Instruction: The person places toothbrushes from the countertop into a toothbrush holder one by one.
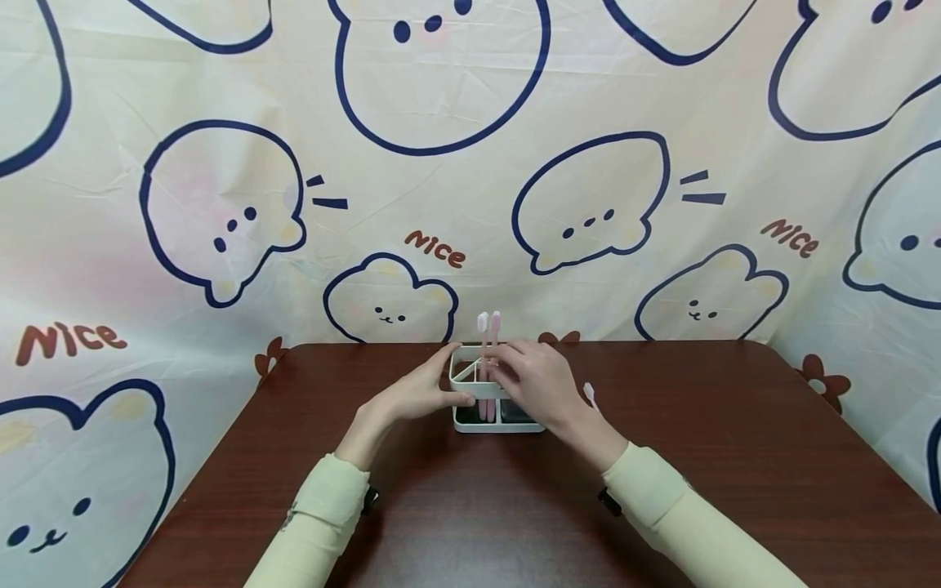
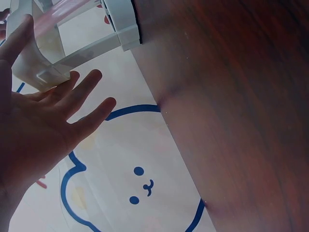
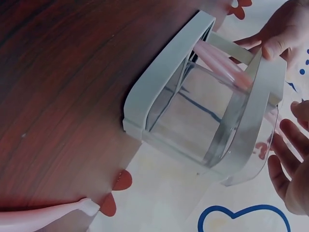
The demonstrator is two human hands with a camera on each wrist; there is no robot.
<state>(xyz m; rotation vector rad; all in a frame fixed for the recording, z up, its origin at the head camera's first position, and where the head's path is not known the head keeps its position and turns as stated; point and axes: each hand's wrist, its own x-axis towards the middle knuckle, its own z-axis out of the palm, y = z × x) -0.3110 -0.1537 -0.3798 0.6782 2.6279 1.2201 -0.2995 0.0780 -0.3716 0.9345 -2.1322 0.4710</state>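
Observation:
A white toothbrush holder (image 1: 463, 427) with a divided top rim and a clear cup stands near the table's far edge. My left hand (image 1: 415, 394) holds its upper rim from the left, thumb in front and fingers towards the back. Two pink toothbrushes (image 1: 483, 325) stand upright in the left part, heads up. At their handles, my right hand (image 1: 540, 380) pinches the right-hand one. In the right wrist view its curled fingers (image 3: 289, 186) are beside the clear cup (image 3: 193, 121), and the pinch itself is partly cut off.
Another pink toothbrush (image 1: 590, 395) lies on the table right of the holder, mostly hidden by my right forearm. The dark brown wooden table (image 1: 470, 514) ends at a cartoon-printed cloth (image 1: 470, 196) behind and at the sides.

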